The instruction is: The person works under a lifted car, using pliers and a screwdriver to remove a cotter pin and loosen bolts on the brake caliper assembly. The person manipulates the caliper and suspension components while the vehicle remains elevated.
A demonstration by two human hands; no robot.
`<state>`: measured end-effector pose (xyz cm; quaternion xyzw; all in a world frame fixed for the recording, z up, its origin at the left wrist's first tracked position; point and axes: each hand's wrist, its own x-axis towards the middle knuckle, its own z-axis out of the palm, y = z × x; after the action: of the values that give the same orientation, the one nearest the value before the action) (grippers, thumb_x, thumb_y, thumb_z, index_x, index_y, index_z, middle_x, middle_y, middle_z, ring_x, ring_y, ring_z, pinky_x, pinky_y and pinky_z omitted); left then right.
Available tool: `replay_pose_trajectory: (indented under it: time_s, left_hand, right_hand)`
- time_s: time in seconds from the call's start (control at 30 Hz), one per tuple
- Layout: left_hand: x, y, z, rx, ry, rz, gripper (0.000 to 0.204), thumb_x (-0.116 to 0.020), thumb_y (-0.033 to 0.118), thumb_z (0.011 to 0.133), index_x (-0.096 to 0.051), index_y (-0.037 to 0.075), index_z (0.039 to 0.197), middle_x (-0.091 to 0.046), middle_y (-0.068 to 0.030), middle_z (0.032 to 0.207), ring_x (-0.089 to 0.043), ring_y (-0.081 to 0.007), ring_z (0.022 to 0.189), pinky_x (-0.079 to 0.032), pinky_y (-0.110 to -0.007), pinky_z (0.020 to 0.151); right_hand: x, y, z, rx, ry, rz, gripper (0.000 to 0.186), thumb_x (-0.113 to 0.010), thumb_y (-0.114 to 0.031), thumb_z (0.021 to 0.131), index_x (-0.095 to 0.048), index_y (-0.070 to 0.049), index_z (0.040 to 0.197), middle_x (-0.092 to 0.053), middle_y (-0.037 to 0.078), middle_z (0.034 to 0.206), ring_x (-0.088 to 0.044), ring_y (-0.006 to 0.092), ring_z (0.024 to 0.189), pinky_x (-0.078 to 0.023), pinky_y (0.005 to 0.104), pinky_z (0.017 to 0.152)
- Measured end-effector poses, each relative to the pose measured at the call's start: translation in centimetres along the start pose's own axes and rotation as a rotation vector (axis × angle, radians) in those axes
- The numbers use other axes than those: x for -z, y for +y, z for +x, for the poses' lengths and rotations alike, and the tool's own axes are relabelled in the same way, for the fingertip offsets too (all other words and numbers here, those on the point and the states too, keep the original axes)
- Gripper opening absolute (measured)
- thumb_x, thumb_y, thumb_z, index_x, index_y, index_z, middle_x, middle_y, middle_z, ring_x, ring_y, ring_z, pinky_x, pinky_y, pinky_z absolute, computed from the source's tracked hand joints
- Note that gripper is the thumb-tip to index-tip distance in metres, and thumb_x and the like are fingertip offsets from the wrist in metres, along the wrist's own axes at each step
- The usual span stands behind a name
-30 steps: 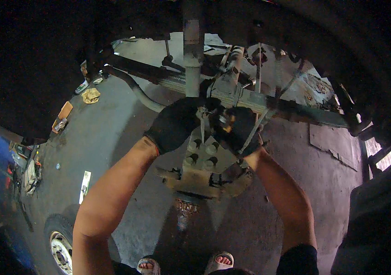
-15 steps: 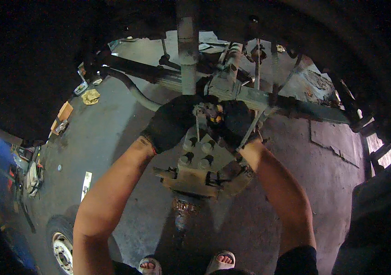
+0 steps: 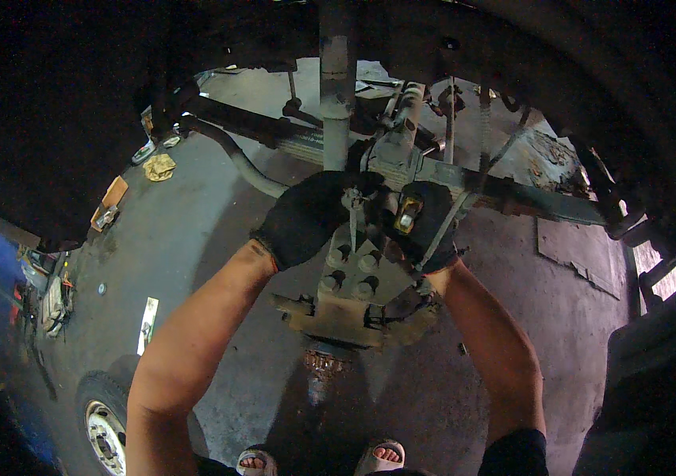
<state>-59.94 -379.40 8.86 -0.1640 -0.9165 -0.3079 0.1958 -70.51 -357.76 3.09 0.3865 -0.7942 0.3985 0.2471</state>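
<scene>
Both my hands wear black gloves and work close together under a vehicle. My left hand point(image 3: 304, 216) is closed at the top of a thin metal rod point(image 3: 353, 226), beside a grey vertical tube point(image 3: 337, 103); its fingertips are dark, and what they grip is hidden. My right hand point(image 3: 432, 222) is closed around a small yellow object with a shiny patch point(image 3: 409, 215), too small to name. Just below the hands lies a metal bracket plate point(image 3: 386, 274) with several large bolts, above a dirty metal housing point(image 3: 338, 321) with a rusty toothed end point(image 3: 327, 363).
A long leaf spring point(image 3: 512, 194) crosses behind my hands, with a curved hose point(image 3: 239, 163) at its left. A slanting thin rod point(image 3: 443, 232) passes by my right hand. On the floor lie a wheel point(image 3: 105, 428), a crumpled yellowish cloth point(image 3: 159, 167) and a flat panel point(image 3: 576, 254).
My right hand has drawn slightly right, away from the left, and turned so the yellow object shows more plainly. My left hand stays by the rod's top. The whole view has shifted a little.
</scene>
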Motion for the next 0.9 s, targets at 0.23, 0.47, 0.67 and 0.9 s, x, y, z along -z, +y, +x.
replay_pose_trajectory:
  time_s: [0.23, 0.47, 0.67, 0.9]
  left_hand:
    - [-0.1, 0.0, 0.2, 0.022, -0.024, 0.016, 0.046, -0.062, 0.005, 0.087, -0.059, 0.009, 0.133, -0.063, -0.0192, 0.126, -0.060, -0.0372, 0.118, -0.049, -0.042, 0.102]
    - [0.2, 0.4, 0.1, 0.030, -0.081, -0.075, 0.045, -0.056, 0.004, 0.093, -0.056, 0.008, 0.138, -0.063, -0.0168, 0.131, -0.061, -0.0306, 0.121, -0.048, -0.039, 0.104]
    - [0.1, 0.4, 0.1, -0.019, 0.012, -0.055, 0.047, -0.059, 0.002, 0.088, -0.059, 0.012, 0.135, -0.063, -0.0194, 0.130, -0.061, -0.0368, 0.119, -0.049, -0.041, 0.103]
    - [0.0, 0.1, 0.1, -0.048, 0.015, 0.014, 0.049, -0.059, 0.002, 0.089, -0.057, 0.010, 0.136, -0.062, -0.0201, 0.129, -0.061, -0.0362, 0.119, -0.050, -0.042, 0.101]
  right_hand:
    - [-0.3, 0.5, -0.7, 0.087, -0.026, -0.160, 0.025, -0.078, -0.018, 0.078, -0.064, -0.004, 0.094, -0.060, 0.014, 0.087, -0.060, 0.0326, 0.088, -0.049, 0.0441, 0.078]
    - [0.0, -0.1, 0.0, -0.025, -0.145, -0.245, 0.033, -0.080, -0.026, 0.077, -0.068, -0.003, 0.099, -0.064, 0.018, 0.096, -0.059, 0.0400, 0.096, -0.048, 0.0464, 0.082]
    - [0.3, 0.0, -0.2, 0.188, 0.019, -0.059, 0.033, -0.077, -0.023, 0.077, -0.067, -0.003, 0.101, -0.065, 0.018, 0.098, -0.062, 0.0385, 0.093, -0.050, 0.0445, 0.079]
    - [-0.7, 0.3, 1.2, 0.103, -0.186, -0.256, 0.029, -0.071, -0.016, 0.082, -0.066, -0.002, 0.107, -0.066, 0.014, 0.089, -0.066, 0.0306, 0.075, -0.053, 0.0385, 0.065]
